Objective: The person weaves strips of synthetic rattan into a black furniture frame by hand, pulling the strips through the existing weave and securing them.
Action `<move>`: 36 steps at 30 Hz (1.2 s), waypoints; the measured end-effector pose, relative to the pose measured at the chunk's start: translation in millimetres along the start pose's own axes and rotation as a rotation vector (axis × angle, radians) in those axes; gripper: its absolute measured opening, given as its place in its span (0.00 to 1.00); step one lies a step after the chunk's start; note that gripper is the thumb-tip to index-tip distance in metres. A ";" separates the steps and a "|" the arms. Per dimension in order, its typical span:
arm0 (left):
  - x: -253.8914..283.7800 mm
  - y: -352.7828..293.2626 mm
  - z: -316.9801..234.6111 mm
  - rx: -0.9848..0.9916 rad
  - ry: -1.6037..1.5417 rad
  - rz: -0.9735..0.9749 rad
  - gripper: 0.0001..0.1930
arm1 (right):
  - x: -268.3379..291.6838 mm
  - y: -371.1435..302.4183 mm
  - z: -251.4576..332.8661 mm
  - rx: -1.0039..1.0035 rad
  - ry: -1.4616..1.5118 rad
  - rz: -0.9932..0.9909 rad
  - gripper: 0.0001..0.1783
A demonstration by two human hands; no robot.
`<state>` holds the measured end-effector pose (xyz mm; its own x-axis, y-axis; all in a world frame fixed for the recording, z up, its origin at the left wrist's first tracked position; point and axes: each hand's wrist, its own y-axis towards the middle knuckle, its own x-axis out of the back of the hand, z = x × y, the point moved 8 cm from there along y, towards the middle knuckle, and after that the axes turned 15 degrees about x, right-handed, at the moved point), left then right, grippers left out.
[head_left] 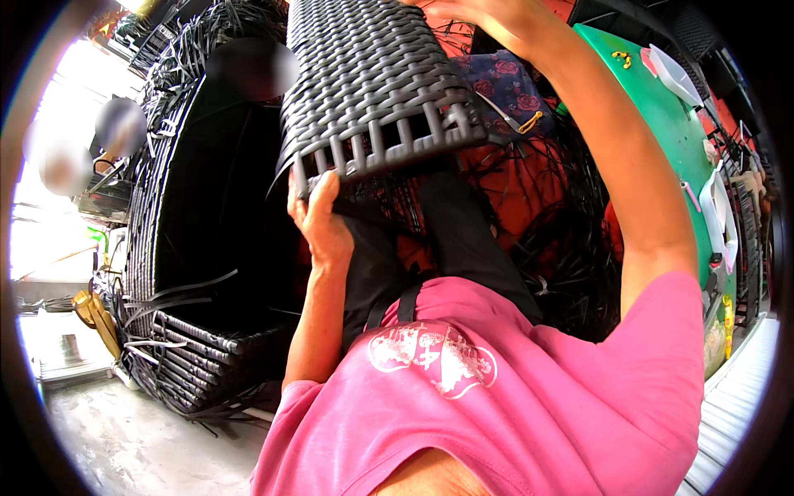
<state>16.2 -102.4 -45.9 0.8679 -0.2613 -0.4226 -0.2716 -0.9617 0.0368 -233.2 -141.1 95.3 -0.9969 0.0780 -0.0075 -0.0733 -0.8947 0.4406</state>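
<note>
Gotta be a wicker-weaving workshop: there's a black woven piece (372, 74) with bare frame bars (404, 131) along its edge, a stack of black wicker pieces (198, 364) on the left, loose black strips (571, 219) tangled all over, plus a green table (635, 116) with white dishes (675, 76) and a plain grey floor (149, 446).

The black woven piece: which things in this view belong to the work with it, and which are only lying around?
Belonging, it seems:
black woven piece, its lower left corner held in the left grip
loose black strips, judging by their matching colour

Apparently lying around:
yellow-ended tool on the flowered cloth
white container on the green tabletop
</note>
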 end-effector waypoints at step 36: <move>-86.3 -2.4 -94.1 -0.691 1.174 0.140 0.08 | -69.2 -125.7 -36.9 0.508 -0.258 -0.195 0.10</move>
<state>-18.9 -85.3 75.6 0.7835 0.0582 0.6187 -0.4249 -0.6762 0.6018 -156.0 -50.2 7.3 -0.9230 0.3803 0.0590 -0.1679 -0.5357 0.8276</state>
